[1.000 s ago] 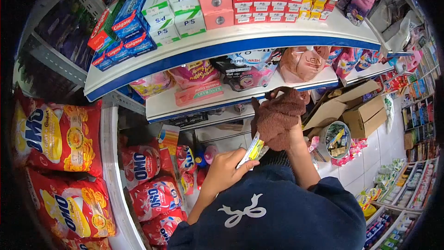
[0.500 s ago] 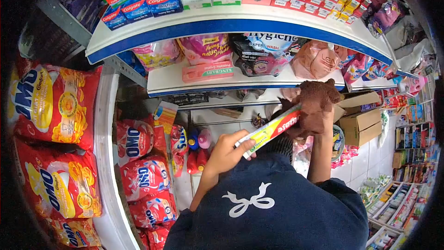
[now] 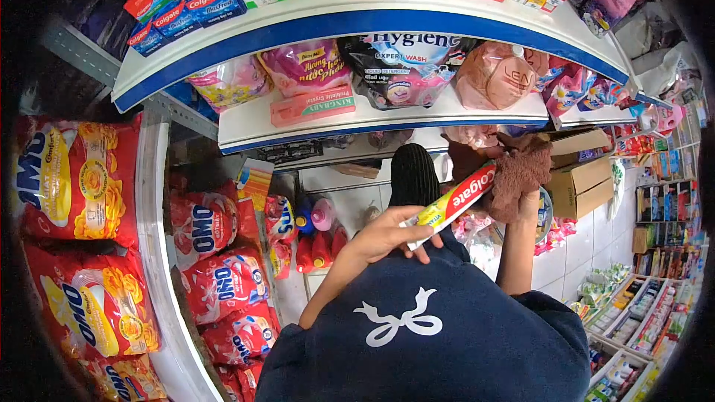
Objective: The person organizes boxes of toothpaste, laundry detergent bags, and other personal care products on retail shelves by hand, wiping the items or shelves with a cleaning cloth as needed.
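A Colgate toothpaste box (image 3: 456, 203), white, yellow and red, slants up to the right in front of my navy shirt (image 3: 447, 320). Its lower left end is gripped by my left hand (image 3: 391, 234), thumb on top and fingers below. A brown cloth (image 3: 521, 179) covers most of my right hand (image 3: 529, 205), which presses the cloth against the box's upper right end. The fingers of that hand are hidden beneath the cloth, and part of the cloth hangs toward the shelf.
Toothpaste boxes (image 3: 211, 0) line the upper shelf (image 3: 357, 26). Detergent pouches (image 3: 406, 74) and a pink box (image 3: 313, 106) sit below. OMO bags (image 3: 89, 313) are stacked at the left. An open cardboard box (image 3: 585, 186) stands at the right, and a black ribbed shape (image 3: 414, 175) shows beyond my hands.
The toothpaste box has turned, so its Colgate lettering now reads upright. The brown cloth has shifted along its upper end. The black ribbed shape shows more fully, and the view has moved slightly.
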Tool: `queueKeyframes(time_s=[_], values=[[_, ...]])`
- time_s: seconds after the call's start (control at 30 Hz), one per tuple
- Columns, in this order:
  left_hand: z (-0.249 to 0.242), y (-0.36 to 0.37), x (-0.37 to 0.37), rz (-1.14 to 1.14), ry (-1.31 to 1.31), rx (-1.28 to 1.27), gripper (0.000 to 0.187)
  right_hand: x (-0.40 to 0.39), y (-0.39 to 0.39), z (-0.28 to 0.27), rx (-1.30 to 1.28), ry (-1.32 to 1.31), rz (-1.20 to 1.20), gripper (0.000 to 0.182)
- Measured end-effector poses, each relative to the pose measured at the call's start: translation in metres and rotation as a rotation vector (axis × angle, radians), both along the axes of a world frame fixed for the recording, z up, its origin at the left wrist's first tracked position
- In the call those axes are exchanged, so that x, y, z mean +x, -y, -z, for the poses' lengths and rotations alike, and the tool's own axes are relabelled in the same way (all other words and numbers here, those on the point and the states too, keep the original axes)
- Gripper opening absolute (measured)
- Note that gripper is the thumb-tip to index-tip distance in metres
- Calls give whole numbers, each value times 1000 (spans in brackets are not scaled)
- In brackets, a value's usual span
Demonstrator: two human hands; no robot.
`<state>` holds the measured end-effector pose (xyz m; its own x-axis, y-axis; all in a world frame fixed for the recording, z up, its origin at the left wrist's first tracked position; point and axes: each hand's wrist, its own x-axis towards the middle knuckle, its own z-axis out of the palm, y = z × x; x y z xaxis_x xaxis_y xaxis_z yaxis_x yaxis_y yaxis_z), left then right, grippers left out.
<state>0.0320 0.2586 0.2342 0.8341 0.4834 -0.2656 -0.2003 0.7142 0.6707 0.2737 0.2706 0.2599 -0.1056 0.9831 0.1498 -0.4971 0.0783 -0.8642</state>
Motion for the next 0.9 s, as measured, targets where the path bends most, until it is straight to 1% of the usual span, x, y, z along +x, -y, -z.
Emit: queueKeyframes(time_s=[0.07,0.13,0.17,0.23,0.27,0.3,0.4,0.43,0.53,0.57,0.63,0.73,0.77,0.87,0.9], values=[[0,2,6,-20,-102,78,35,8,-6,13,-24,19,15,85],[10,4,11,-124,-96,175,36,9,-9,21,-104,1,78,82],[16,5,13,-176,-93,223,36,11,-12,35,-36,36,160,74],[27,9,14,-384,-318,534,38,21,-25,77,-182,24,284,68],[25,8,14,-483,-434,689,39,15,-31,76,-255,17,348,65],[15,7,12,-489,-611,732,49,8,-30,73,-217,50,303,55],[12,-2,12,-593,-976,1150,52,-29,-46,47,-238,62,346,49],[9,-5,12,-612,-1065,1285,53,-37,-48,41,-259,-25,359,38],[16,-8,13,-583,-994,1099,47,-46,-51,35,-152,64,316,46],[12,-8,11,-535,-925,1028,46,-46,-51,35,-183,36,357,47],[0,-11,5,-434,-784,891,45,-44,-49,27,-197,14,317,50],[3,-17,-4,-318,-633,856,44,-36,-50,29,-181,49,268,57],[3,-18,-6,-227,-468,685,46,-34,-50,31,-173,70,249,60],[0,-26,-14,37,10,177,58,-29,-48,29,-75,7,59,65],[4,-24,-11,78,180,67,74,-28,-48,29,-110,29,70,66]])
